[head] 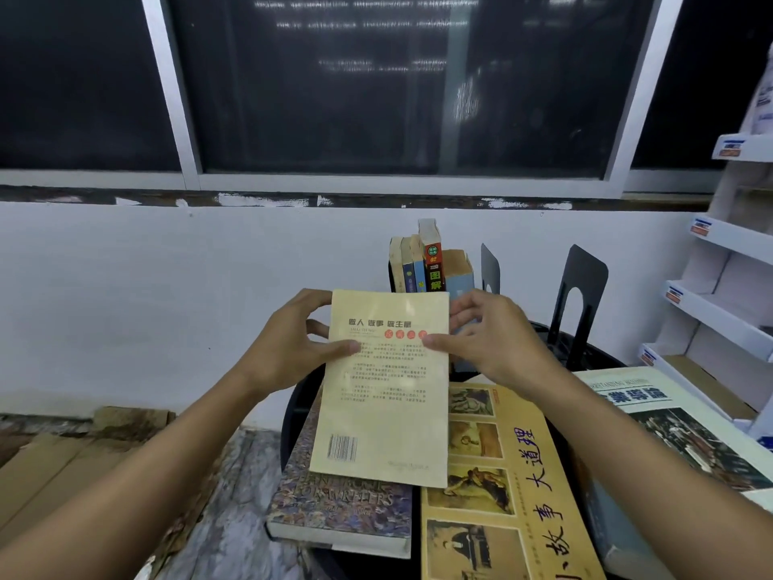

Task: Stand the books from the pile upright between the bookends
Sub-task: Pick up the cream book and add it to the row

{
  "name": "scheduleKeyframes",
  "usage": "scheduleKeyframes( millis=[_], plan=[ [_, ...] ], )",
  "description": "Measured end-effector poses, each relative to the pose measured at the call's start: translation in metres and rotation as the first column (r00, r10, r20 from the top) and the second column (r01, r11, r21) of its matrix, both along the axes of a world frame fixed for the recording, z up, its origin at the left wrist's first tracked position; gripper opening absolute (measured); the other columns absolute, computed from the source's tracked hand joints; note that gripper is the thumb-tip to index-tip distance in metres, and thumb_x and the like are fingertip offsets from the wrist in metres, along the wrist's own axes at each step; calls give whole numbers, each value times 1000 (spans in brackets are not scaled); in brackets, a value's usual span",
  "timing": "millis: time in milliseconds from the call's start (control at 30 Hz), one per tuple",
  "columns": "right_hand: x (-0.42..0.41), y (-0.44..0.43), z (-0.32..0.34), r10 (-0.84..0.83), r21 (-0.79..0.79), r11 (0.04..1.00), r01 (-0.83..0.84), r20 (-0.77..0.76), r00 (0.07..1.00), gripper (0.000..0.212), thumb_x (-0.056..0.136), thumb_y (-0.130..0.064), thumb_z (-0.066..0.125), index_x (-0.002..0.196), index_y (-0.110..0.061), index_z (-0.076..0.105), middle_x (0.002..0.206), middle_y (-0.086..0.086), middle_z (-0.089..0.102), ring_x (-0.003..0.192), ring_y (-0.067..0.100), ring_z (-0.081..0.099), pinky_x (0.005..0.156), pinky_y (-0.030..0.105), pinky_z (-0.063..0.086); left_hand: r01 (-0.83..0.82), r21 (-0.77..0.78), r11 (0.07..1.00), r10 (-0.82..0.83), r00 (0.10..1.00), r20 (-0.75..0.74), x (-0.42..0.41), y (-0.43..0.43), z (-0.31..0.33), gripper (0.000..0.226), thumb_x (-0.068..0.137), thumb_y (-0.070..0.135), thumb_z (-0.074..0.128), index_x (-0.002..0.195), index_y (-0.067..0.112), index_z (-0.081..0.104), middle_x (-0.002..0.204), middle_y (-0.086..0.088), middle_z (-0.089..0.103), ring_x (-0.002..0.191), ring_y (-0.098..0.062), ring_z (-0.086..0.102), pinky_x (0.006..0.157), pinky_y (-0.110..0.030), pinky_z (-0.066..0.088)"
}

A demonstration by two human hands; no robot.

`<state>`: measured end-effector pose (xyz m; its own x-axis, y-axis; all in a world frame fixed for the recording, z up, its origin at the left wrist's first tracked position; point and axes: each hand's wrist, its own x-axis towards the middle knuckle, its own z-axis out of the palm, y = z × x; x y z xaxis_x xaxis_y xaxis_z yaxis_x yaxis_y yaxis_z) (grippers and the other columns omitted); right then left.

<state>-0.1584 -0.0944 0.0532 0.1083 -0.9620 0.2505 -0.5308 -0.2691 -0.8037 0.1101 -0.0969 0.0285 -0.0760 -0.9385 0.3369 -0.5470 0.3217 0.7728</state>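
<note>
**Both hands holding a paperback flat above the pile**

The person is gripping a cream paperback with a barcode on its back cover at its far end. The left hand is pinching the left edge, thumb lying on the cover, and the right hand is pinching the right edge the same way.

The paperback is lying back cover up. Its long axis is running away from the person, with the barcode end nearest and the title end pointing toward the row of upright books at the far side of the round black table. Its near end is overlapping a thick book with a dark mottled cover; whether the two are touching cannot be told.

A yellow book with blue calligraphy and small pictures is lying just beside them, and a large pale book is lying further right. A black metal bookend is standing just right of the row, and a taller black bookend is standing apart from it.
</note>
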Motion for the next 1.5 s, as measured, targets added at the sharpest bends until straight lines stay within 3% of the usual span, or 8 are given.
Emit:
scheduleKeyframes(
  millis=[200, 433, 633, 767, 900, 1067, 1233, 1500],
  plan=[
    [-13, 25, 38, 17, -12, 1000, -18, -56, 998, 42, 72, -16, 90, 99, -12, 57, 82, 1, 73, 68, 6, 73, 59, 28, 62, 59, -13, 998, -58, 997, 50, -22, -4, 21, 63, 79, 29, 85, 134, 25, 56, 132, 14, 51, 100, -8, 66, 76, -26, 62],
    [-38, 45, 56, -45, -77, 997, 33, -167, 985, 40, 76, -19, 87, 91, -17, 50, 90, -2, 71, 72, 15, 75, 58, 37, 63, 196, 19, 980, -197, 978, 73, -59, -14, 38, 52, 89, 14, 73, 136, 26, 54, 137, 8, 46, 111, -15, 63, 80, -40, 63],
    [-57, 62, 68, -124, -140, 986, 95, -212, 969, 43, 75, -24, 88, 88, -19, 48, 85, 0, 67, 70, 16, 73, 54, 40, 62, 317, -35, 948, -313, 945, 92, -93, -31, 44, 54, 93, -1, 59, 137, 30, 57, 134, 13, 52, 116, -9, 63, 85, -23, 59],
    [-67, 70, 71, -164, -154, 980, 129, -237, 958, 41, 75, -23, 88, 90, -17, 50, 78, -1, 65, 65, 10, 70, 53, 35, 61, 257, -124, 958, -233, 955, 182, -107, -46, 48, 57, 92, 0, 58, 142, 28, 53, 136, 9, 50, 126, -10, 56, 93, -26, 56],
    [-75, 72, 73, -203, -170, 971, 165, -235, 951, 41, 74, -27, 89, 89, -18, 51, 70, -1, 65, 60, 3, 67, 54, 33, 60, 121, -313, 942, -14, 946, 324, -118, -61, 53, 57, 90, 17, 69, 144, 20, 50, 138, 3, 47, 132, -13, 38, 110, -31, 39],
    [-81, 75, 78, -263, -224, 954, 201, -299, 917, 41, 75, -33, 87, 89, -21, 50, 72, -5, 63, 64, 4, 62, 48, 23, 47, -4, -397, 918, 206, 860, 467, -130, -82, 56, 63, 89, 30, 72, 146, 22, 47, 156, 5, 35, 143, -19, 26, 114, -45, 26],
    [-85, 70, 79, -269, -219, 952, 213, -274, 923, 41, 77, -29, 86, 91, -17, 50, 72, -4, 62, 62, 4, 62, 45, 22, 47, 24, -370, 929, 202, 803, 560, -137, -102, 52, 60, 89, 31, 72, 144, 22, 51, 158, 2, 37, 144, -22, 35, 112, -44, 34],
    [-85, 51, 78, -342, -289, 922, 259, -291, 893, 37, 79, -30, 84, 90, -19, 50, 73, -8, 62, 64, 1, 57, 41, 13, 37, 13, -363, 932, 175, 860, 479, -138, -120, 39, 54, 88, 19, 75, 138, 14, 56, 149, 0, 50, 135, -24, 47, 102, -45, 50]
  ],
)
